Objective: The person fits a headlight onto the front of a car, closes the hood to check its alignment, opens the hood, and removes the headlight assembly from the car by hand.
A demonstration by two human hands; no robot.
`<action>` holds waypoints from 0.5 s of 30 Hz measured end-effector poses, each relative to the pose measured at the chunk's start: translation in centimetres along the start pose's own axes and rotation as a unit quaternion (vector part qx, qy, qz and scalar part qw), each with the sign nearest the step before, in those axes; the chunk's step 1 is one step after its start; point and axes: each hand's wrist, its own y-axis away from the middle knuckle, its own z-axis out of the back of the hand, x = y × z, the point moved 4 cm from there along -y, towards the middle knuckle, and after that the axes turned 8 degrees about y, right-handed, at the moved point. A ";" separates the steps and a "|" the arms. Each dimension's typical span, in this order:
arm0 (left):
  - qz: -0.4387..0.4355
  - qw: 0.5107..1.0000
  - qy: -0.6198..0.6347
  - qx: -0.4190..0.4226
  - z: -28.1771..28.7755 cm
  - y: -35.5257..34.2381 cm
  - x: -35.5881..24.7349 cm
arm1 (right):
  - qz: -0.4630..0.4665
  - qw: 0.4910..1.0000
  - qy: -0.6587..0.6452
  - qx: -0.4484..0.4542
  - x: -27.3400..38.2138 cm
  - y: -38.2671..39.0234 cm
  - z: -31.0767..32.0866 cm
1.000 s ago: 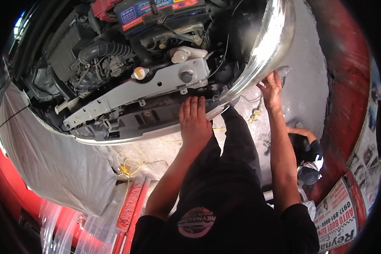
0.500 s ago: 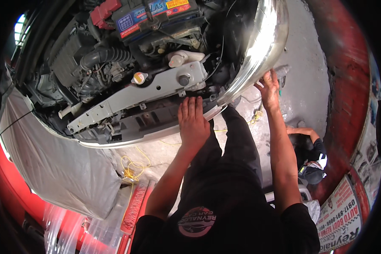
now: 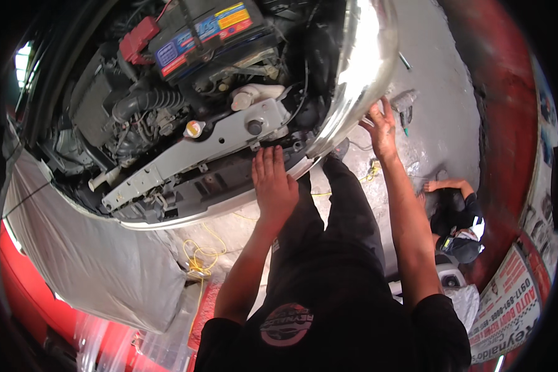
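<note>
My left hand (image 3: 274, 191) lies flat with fingers stretched over the top edge of the white front bumper (image 3: 220, 213), just below the grey radiator support panel (image 3: 220, 141). At the lower outer edge of the large clear headlight (image 3: 364, 65), my right hand (image 3: 382, 133) reaches up with its fingers apart. Its fingertips touch or nearly touch the headlight's rim, and part of them is hidden there. Behind the panel the engine bay is exposed, with a battery (image 3: 208, 31), a radiator cap (image 3: 194, 129) and a ribbed black air hose (image 3: 146, 102).
A co-worker (image 3: 459, 220) crouches low on the right. Yellow cord (image 3: 204, 254) lies looped on the floor at lower left. A grey cover (image 3: 99, 248) drapes over a red car on the left. Several small tools (image 3: 405, 105) lie beyond my right hand; a printed sign (image 3: 508, 304) stands lower right.
The view has shifted, so the car front sits slightly further left. Both hands keep their places on the bumper and by the headlight. The co-worker's arm has moved a little.
</note>
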 end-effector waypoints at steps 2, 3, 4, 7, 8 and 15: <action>-0.015 1.000 -0.007 0.000 -0.2 -0.2 0.2 | -0.003 1.000 0.007 -0.021 -1.0 -0.5 0.3; -0.010 1.000 -0.009 -0.003 -0.2 -0.2 0.6 | -0.005 1.000 0.009 -0.026 -1.0 -0.4 -0.1; -0.008 1.000 -0.012 -0.006 -0.2 -0.4 0.8 | -0.006 0.999 0.009 -0.033 -0.8 -0.3 -0.4; -0.038 0.999 0.009 -0.016 0.6 -1.0 -1.0 | -0.003 0.998 -0.056 -0.026 1.3 0.5 -0.6; -0.050 0.998 0.031 -0.023 0.9 -1.6 -1.6 | 0.006 0.996 -0.083 -0.028 2.2 0.7 -0.9; -0.065 0.982 0.174 -0.018 1.1 -11.8 -7.7 | -0.019 0.993 -0.109 -0.042 0.9 0.6 -0.7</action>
